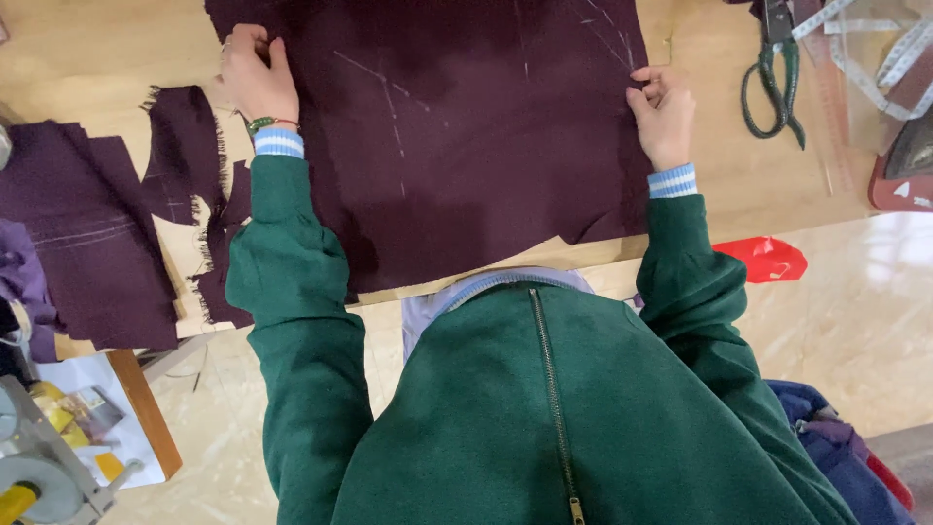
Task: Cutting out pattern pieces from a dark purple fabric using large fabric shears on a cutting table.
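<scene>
A large piece of dark maroon fabric (pixel 457 136) with faint chalk lines lies flat on a wooden table (pixel 87 58). My left hand (pixel 255 76) pinches the cloth's left edge near the top. At the right edge, my right hand (pixel 664 112) grips the same cloth with curled fingers. Both arms wear green sleeves with blue and white striped cuffs, and a green bracelet sits on the left wrist.
Smaller maroon fabric offcuts (pixel 87 224) lie at the table's left. Green-handled scissors (pixel 775 83), a clear ruler and a measuring tape (pixel 880 58) sit at the far right. A red scrap (pixel 768 258) lies on the floor below the table edge. Machine parts (pixel 39 457) stand at lower left.
</scene>
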